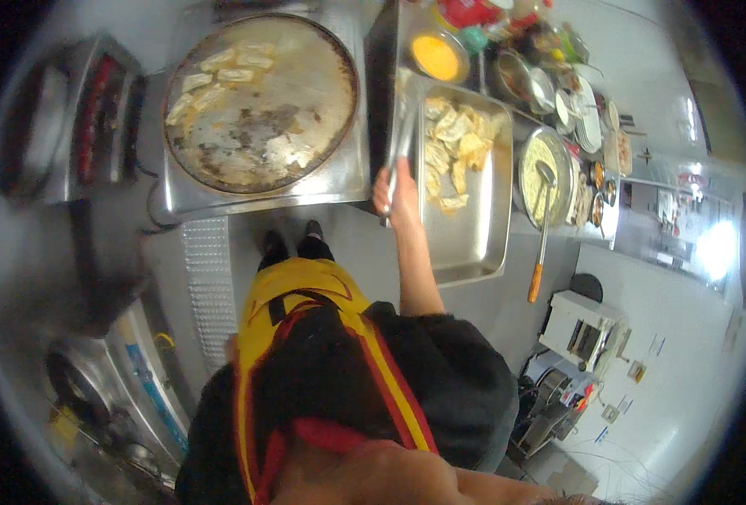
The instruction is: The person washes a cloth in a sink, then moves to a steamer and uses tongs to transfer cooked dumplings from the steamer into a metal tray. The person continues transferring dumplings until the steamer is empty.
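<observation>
My right hand (399, 192) is closed around metal tongs (404, 126), which reach away along the near side of a deep steel pan (464, 246). Golden, battered fried pieces (455, 136) lie heaped in the pan's far part. To the left, several pale, flat battered pieces (235, 76) rest on the upper left of a round griddle (272, 120) with browned residue. Of my left hand (230, 347), only a blurred sliver of skin seems to show beside the yellow apron; its fingers are hidden.
A bowl of yellow liquid (434, 57) stands beyond the pan. Right of the pan, a large bowl of pale batter (540, 164) holds a ladle (542, 233) whose wooden handle sticks out over the edge. Stacked plates (588, 120) and small bowls stand farther right. A dark appliance (98, 120) is left of the griddle.
</observation>
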`<state>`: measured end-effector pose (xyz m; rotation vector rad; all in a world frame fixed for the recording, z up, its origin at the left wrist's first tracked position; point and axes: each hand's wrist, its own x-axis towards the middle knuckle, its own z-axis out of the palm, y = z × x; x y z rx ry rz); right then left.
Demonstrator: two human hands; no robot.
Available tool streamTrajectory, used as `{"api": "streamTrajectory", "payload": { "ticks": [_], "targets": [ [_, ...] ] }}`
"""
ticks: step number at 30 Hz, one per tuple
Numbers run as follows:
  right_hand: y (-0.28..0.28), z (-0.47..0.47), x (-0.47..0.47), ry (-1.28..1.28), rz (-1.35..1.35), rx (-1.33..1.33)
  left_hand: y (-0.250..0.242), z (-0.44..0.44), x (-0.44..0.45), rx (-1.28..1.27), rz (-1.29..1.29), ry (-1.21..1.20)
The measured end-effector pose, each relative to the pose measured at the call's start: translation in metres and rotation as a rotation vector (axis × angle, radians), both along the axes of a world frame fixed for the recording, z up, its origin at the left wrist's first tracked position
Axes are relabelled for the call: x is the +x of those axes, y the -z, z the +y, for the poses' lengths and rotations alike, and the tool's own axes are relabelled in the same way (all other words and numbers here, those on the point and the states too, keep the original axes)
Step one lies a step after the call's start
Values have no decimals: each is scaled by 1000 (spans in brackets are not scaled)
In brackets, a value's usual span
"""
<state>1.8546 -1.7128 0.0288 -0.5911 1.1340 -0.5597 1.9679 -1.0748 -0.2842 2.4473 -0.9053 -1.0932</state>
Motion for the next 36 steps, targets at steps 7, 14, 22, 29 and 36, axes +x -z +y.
{"api": "streamTrajectory", "payload": {
  "ticks": [7, 14, 22, 29, 36],
  "targets": [
    [9, 21, -143, 47, 572, -101, -52, -79, 39, -45, 42, 41],
    [-9, -1, -141, -99, 1448, -675, -102, -112, 34, -197, 100, -124],
    [40, -21, 73, -738, 447, -63, -71, -82, -5, -7, 327, -560],
    [94, -102, 195, -1048, 478, -38, -82, -37, -80, 118, 4, -299],
    [84, -144, 248, -1209, 541, 128, -74, -37, -148, 153, -141, -215]
  ]
}}
